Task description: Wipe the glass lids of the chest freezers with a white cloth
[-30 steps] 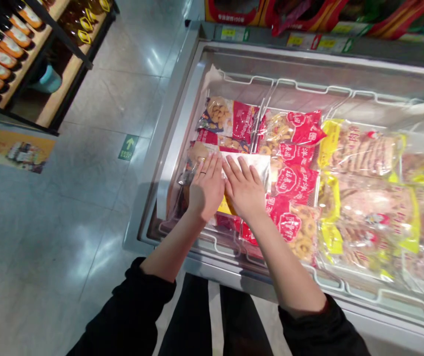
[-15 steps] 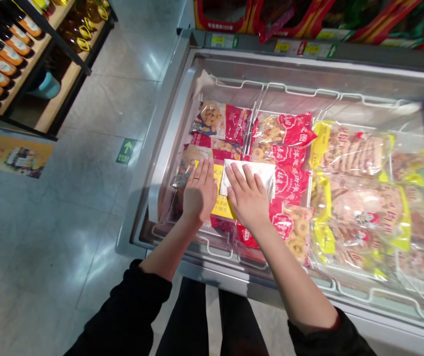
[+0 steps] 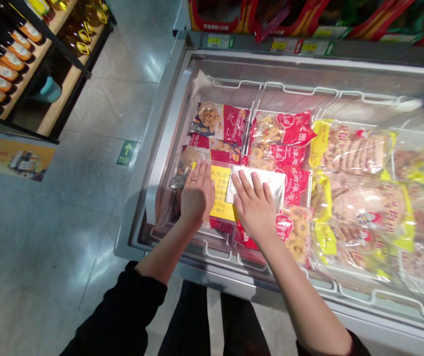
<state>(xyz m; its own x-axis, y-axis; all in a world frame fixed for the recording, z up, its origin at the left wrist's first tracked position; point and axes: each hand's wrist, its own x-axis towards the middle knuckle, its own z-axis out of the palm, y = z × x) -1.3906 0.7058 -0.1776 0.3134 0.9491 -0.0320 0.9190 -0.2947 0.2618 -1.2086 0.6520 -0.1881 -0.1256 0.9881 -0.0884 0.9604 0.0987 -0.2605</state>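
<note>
My left hand (image 3: 197, 195) lies flat, fingers stretched out, over the left part of a yellow notice (image 3: 222, 211) with printed lettering, on the clear glass lid (image 3: 289, 101) of a chest freezer. A ring shows on one of its fingers. My right hand (image 3: 255, 210) rests with spread fingers on a folded white cloth (image 3: 279, 187), pressing it flat. The cloth covers the notice's right edge and reaches over red snack bags (image 3: 295, 180) that lie under the glass. Bags with red ends and brown pieces (image 3: 212, 118) are beneath the lid beyond my left hand.
Yellow-edged bags of sliced meat (image 3: 360, 148) fill wire baskets on the right. The freezer's grey rim (image 3: 138, 198) runs along the left. Red boxes (image 3: 219, 17) stand behind it. A bottle shelf (image 3: 63, 64) is at upper left, with a green exit marker (image 3: 125, 152) on the floor.
My right hand and the white cloth have slid a little to the right, uncovering more of the notice's lettering. My left hand stays in nearly the same place.
</note>
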